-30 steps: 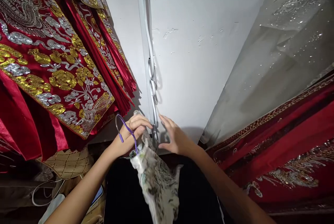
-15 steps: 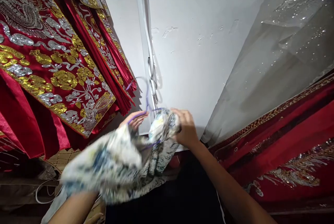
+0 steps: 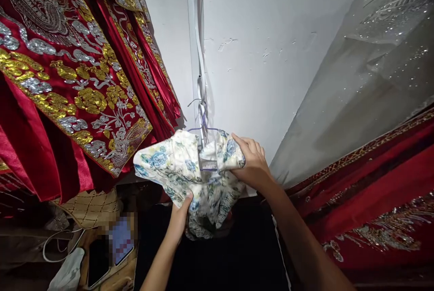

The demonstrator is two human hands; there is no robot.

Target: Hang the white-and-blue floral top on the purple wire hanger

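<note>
A white garment with blue and green flowers (image 3: 169,157) hangs on a thin purple wire hanger (image 3: 213,129) in front of me. One shoulder spreads out to the left, and the lower cloth falls in folds. My left hand (image 3: 182,212) pinches the garment low on its left side, thumb on top and the other fingers behind the cloth. At the right shoulder, my right hand (image 3: 252,157) grips the fabric over the hanger's end. The hanger's hook overlaps a white strap (image 3: 198,46); whether it is caught there I cannot tell.
Red gowns with gold and silver embroidery (image 3: 91,101) hang at the left. On the right are a sheer beaded white cloth (image 3: 339,92) and red beaded fabric (image 3: 373,191). A dark phone (image 3: 98,261) and white cable (image 3: 45,255) lie at lower left.
My left hand has come out from under the garment to its lower front. The left shoulder now lies spread over the hanger, which sits straighter. My right hand keeps its grip.
</note>
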